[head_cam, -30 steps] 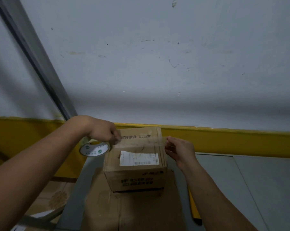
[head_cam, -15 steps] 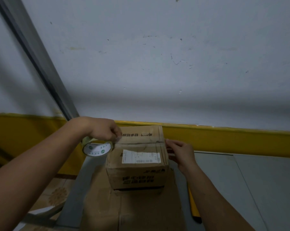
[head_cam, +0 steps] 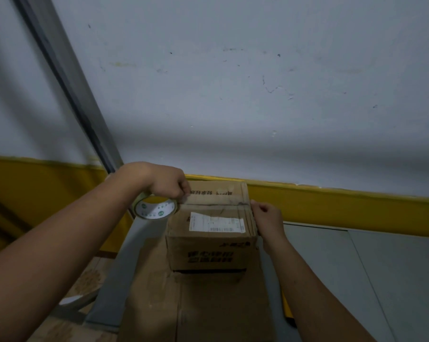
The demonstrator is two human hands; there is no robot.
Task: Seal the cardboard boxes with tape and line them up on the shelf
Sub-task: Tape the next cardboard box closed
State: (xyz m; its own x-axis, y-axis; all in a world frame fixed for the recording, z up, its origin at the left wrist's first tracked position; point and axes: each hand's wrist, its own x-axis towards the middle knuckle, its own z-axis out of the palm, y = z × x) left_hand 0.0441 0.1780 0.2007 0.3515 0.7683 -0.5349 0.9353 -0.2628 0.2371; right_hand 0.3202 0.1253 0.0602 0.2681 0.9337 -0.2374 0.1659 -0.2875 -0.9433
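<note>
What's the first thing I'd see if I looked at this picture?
A brown cardboard box sits in the middle, on flat cardboard. The left hand holds a tape roll at the box's top left edge, and the right hand touches its right edge.

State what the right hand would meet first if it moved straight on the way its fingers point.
The cardboard box: the right hand points at its upper right edge and seems to be touching it, though depth is unclear.

Box (head_cam: 209,245) on flat cardboard (head_cam: 208,309) (on the shelf (head_cam: 331,267)), tape roll (head_cam: 156,208) at its left, wall (head_cam: 233,95) behind
</note>
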